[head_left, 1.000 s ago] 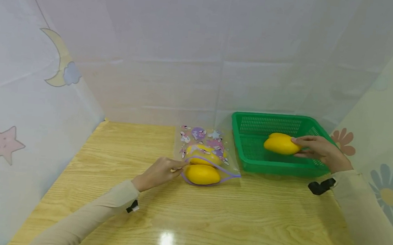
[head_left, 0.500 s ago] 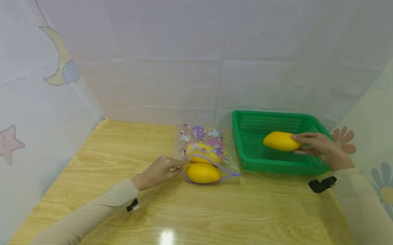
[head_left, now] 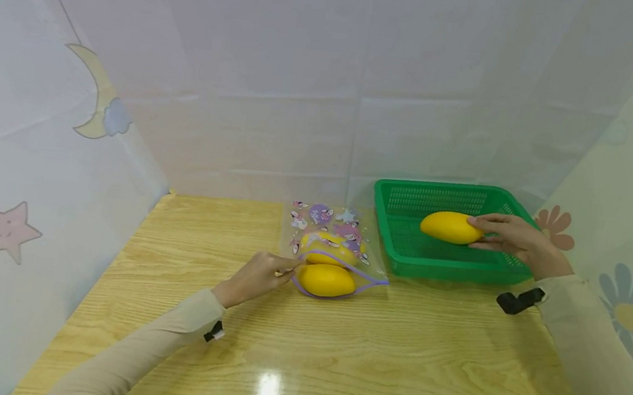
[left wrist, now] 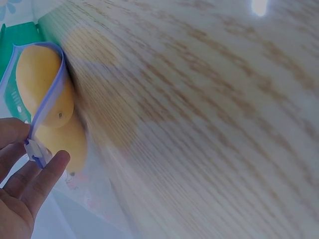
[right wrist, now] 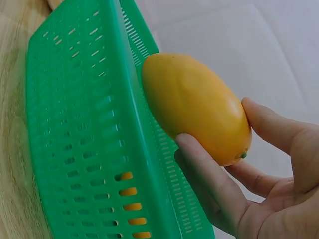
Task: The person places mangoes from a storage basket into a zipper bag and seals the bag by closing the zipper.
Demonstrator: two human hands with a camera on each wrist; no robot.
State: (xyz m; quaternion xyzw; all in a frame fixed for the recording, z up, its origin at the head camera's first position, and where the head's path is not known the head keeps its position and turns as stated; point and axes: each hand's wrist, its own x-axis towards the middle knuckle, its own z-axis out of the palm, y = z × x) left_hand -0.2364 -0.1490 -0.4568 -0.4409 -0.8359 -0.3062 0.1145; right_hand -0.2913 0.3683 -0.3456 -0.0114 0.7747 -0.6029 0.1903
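Mango (head_left: 444, 227) over the green basket (head_left: 458, 272), our right hand (head_left: 523, 241) gripping its stem end — we judge it firm, smooth, perhaps slippery, so its broad middle suits us best — and our left hand (head_left: 256, 279) pinches the mouth of the limp-looking bag (head_left: 320, 214).

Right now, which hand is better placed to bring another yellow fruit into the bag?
Probably the right hand: it grips a yellow fruit over the green basket, beside the bag. The left hand pinches the bag's edge, and the mouth gapes, so it seems better used for steadying that.
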